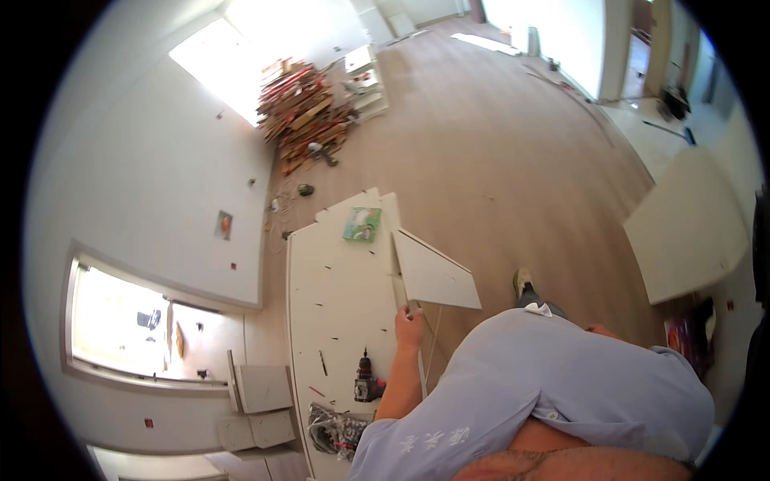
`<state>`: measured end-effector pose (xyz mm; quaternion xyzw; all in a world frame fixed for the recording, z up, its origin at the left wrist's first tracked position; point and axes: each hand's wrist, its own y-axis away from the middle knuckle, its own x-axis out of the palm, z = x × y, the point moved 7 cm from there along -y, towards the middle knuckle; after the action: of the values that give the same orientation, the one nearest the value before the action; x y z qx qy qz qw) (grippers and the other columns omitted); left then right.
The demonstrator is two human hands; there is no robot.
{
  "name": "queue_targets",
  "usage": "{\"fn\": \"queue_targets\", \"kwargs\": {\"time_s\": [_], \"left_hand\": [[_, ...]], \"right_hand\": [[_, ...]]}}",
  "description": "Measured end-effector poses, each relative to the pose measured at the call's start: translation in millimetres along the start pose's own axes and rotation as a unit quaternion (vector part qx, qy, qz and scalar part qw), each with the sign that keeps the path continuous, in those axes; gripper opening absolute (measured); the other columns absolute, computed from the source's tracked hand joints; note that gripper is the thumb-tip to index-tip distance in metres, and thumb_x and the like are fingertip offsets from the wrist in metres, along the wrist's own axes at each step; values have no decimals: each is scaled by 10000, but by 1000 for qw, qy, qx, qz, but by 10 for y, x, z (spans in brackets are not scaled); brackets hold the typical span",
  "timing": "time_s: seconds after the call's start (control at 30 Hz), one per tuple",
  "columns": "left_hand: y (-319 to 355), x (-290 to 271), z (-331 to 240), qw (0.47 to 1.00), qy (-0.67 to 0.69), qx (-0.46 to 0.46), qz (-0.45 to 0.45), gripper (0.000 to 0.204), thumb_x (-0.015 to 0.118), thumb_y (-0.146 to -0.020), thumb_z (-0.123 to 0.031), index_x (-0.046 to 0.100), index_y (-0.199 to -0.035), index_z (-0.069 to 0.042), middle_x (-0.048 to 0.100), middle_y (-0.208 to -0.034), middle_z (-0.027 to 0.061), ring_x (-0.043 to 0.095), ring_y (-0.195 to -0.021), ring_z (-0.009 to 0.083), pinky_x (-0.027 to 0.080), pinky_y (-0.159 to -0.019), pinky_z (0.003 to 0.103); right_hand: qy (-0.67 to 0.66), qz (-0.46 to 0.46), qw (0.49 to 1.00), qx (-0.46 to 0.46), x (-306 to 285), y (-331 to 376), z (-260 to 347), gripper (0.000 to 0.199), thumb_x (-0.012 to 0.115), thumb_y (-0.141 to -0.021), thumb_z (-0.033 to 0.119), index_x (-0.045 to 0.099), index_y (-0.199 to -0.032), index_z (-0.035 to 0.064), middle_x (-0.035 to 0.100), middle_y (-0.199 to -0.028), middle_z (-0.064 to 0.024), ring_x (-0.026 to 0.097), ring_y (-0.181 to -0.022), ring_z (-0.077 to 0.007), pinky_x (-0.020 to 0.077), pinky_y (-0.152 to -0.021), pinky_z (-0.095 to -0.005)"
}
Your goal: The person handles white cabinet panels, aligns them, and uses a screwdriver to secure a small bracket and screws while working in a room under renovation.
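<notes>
My left hand is closed on the near corner of a white panel, which sits tilted beside a long white board surface. Only a sliver of my right hand shows past my shirt; its fingers are hidden. On the board surface, close to my left forearm, stands a black and red cordless drill with its bit pointing away from me. A clear plastic bag of small dark parts lies nearer to me. Farther off on the boards is a green printed box.
Several small screws or dowels dot the boards, with a dark pen-like tool among them. A pile of wood strips stands by the far left wall. A large white panel leans at right. Wood-look floor extends ahead.
</notes>
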<state>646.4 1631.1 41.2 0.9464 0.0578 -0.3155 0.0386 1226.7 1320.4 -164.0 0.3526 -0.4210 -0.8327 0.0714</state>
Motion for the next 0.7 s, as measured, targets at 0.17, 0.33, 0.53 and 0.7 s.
{"fn": "queue_targets", "kwargs": {"time_s": [0.17,0.33,0.53,0.7], "left_hand": [[-468,221,-267,995,-51,-83,29,406,671,-939,-280,617,-1174,47,708,-1085,262,686,-1024,431,530,-905,474],[-391,369,-43,975,-127,-169,-69,378,674,-940,-309,638,-1117,23,692,-1062,287,659,-1016,469,521,-890,489],[-382,581,-330,968,-102,-228,-28,352,658,-948,-309,617,-1120,-4,681,-1092,295,645,-1057,485,507,-894,529],[-258,736,-489,960,-86,-267,17,378,657,-946,-314,629,-1196,-33,690,-1147,264,645,-1098,465,514,-912,513]], "right_hand": [[96,53,994,-3,-1241,-1298,477,301,646,-906,306,783,-995,54,760,-1056,-163,726,-973,-289,573,-828,-419],[197,81,977,4,-2749,-2626,1390,282,632,-907,272,774,-935,30,759,-991,-192,739,-904,-275,592,-738,-425],[199,-100,965,-138,-3934,-3732,3605,353,608,-980,222,696,-1273,45,737,-1112,-167,721,-941,-294,578,-838,-422],[192,-41,880,-433,-2971,-2916,6070,359,648,-924,235,696,-1233,61,698,-1234,-183,650,-1162,-362,520,-1020,-436]]}}
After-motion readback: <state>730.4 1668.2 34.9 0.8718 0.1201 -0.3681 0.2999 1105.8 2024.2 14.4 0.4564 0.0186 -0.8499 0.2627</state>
